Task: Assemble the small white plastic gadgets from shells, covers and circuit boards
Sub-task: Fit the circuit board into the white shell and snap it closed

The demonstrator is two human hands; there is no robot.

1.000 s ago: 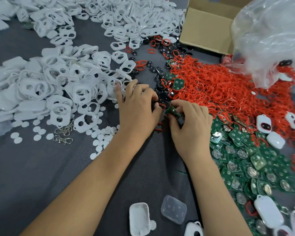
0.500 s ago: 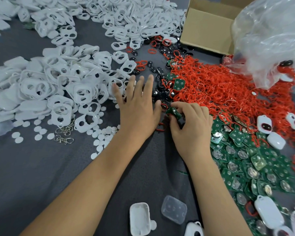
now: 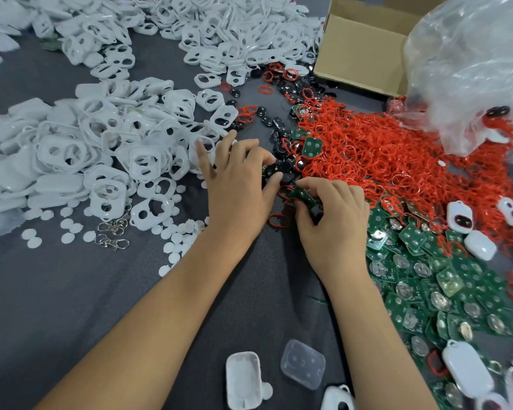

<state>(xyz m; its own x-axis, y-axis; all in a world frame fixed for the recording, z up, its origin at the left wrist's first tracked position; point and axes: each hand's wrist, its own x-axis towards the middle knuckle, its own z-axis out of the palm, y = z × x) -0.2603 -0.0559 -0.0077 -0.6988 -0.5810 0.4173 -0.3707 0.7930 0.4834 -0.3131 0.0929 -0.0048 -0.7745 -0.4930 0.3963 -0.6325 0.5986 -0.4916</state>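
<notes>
Head view, right hand [image 3: 335, 220] pinching green circuit board [image 3: 304, 196], left hand [image 3: 237, 184] pinching black piece [image 3: 271, 172] beside it.

Both hands [image 3: 237, 184] [image 3: 335, 220] side by side, fingers curled.

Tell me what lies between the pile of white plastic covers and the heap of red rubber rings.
In the head view, small black oval buttons lie scattered there on dark cloth; the left hand pinches one.

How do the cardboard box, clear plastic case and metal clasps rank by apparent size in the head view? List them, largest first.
1. cardboard box
2. clear plastic case, though it lies nearest the camera
3. metal clasps, smallest
</notes>
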